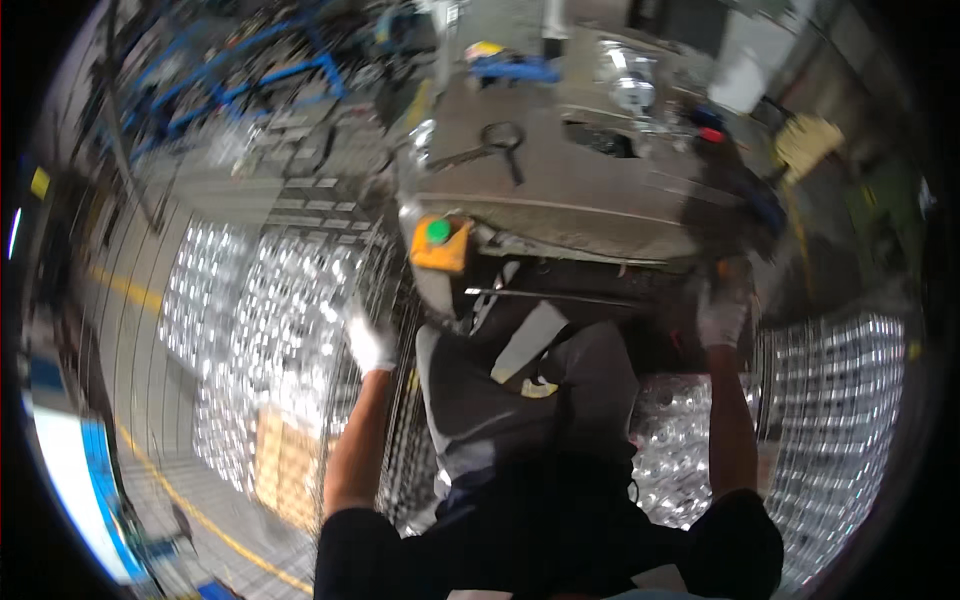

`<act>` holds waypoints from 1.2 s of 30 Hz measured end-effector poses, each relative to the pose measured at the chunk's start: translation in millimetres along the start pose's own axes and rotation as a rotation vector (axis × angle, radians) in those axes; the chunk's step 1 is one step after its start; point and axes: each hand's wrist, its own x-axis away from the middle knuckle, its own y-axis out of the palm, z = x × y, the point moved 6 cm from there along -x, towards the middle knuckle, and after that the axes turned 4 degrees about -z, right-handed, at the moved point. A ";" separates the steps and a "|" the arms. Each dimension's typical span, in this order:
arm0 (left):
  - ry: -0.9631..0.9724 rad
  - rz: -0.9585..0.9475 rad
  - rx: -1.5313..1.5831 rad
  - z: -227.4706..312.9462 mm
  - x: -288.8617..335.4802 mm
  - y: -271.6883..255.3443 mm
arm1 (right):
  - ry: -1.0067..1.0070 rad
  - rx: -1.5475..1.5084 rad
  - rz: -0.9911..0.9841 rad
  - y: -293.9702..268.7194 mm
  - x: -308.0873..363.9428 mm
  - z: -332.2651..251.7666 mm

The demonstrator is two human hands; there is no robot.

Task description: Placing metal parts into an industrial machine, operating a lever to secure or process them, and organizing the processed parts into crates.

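Observation:
My left hand (pixel 370 342), in a white glove, is at the near side of a wire basket (pixel 385 290) filled with shiny metal parts (pixel 290 330). Motion smears its fingers, and nothing held can be made out. On the other side, my right hand (pixel 722 318), gloved in white too, is beside the front right corner of the metal workbench (pixel 590 225). An orange thing (pixel 735 270) shows dimly just beyond its fingers, which are blurred and dark. An orange control box (pixel 440 245) with a green button sits at the bench's front left.
More shiny parts (pixel 680 450) lie beside my right leg, and another wire basket (pixel 835 420) of them stands farther right. A dark ring-shaped tool (pixel 503 137) rests on the bench. Brown cardboard (pixel 285 465) shows in the left basket. Blue racking (pixel 250 80) is at the far left.

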 end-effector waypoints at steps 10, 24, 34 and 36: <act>-0.405 -0.230 -0.446 -107.1 46.6 30.4 | -0.143 -0.157 0.204 -27.0 -21.3 -68.5; -0.418 -0.143 -0.317 -132.2 52.4 42.3 | -0.155 -0.465 0.169 -61.3 -210.9 -51.2; -0.543 0.028 -0.285 -176.8 -27.8 54.4 | -0.019 -0.425 -0.088 -76.8 -107.5 -55.9; -0.586 -0.200 -0.214 -201.0 -45.9 60.3 | 0.000 -0.344 -0.025 -83.9 -78.5 -111.4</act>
